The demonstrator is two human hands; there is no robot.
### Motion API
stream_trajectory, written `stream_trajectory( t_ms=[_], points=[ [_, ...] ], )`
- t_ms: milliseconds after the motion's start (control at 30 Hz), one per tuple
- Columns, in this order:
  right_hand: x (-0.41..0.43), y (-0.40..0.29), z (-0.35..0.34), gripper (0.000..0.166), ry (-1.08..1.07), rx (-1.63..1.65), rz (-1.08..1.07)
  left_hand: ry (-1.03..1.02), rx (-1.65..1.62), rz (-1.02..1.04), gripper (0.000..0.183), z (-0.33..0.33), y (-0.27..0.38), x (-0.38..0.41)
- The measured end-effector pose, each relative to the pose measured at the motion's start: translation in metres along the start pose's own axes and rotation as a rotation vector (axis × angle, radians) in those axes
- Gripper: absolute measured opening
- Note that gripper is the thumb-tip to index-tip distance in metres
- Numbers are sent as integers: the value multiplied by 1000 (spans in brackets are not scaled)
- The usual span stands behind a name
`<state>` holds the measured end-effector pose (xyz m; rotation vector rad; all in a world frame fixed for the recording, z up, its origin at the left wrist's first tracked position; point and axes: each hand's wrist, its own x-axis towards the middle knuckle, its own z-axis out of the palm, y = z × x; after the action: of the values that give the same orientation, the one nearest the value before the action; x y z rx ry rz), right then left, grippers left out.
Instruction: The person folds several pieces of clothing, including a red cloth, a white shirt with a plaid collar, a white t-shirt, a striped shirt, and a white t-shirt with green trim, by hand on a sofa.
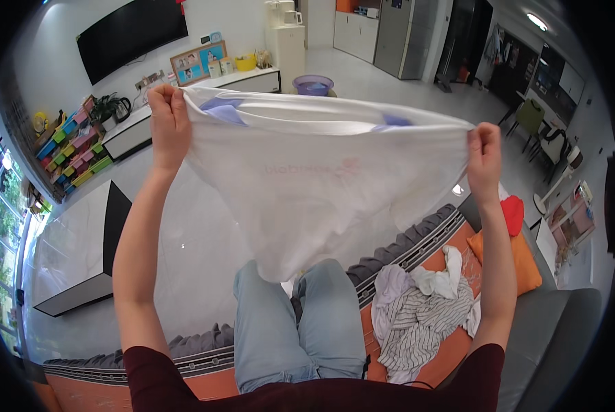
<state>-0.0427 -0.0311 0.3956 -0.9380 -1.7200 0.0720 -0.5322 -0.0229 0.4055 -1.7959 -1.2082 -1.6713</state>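
A white shirt-like garment hangs stretched out in front of me, its open edge uppermost. My left hand pinches one corner of that edge. The opposite corner is gripped by my right hand, slightly lower in view. Purple patches show inside the opening, and a faint reddish print shows through the thin cloth. The bottom of the garment droops near my knees, its lower part bunched. To the right of my legs, a heap of clothes with a striped garment and white pieces lies on the orange sofa cover.
An orange cushion and a red item rest by the grey sofa arm. A low marble-look table stands front left. Beyond are a purple basin, a white TV cabinet and toy bins.
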Motion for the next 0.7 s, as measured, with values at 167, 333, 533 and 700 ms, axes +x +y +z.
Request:
stream_trajectory(
  t_ms=[167,333,533,700],
  points=[
    [4,15,0,11,-242,-169,35,-293,296,5,14,-14,-14,3],
    [2,22,16,14,-114,57,61,-172,283,15,14,-29,-16,5],
    [10,41,32,15,-45,241,164,-208,342,54,16,-31,-13,3],
    [-32,31,39,14,-75,316,329,-260,253,-18,14,-54,0,-36]
  ],
)
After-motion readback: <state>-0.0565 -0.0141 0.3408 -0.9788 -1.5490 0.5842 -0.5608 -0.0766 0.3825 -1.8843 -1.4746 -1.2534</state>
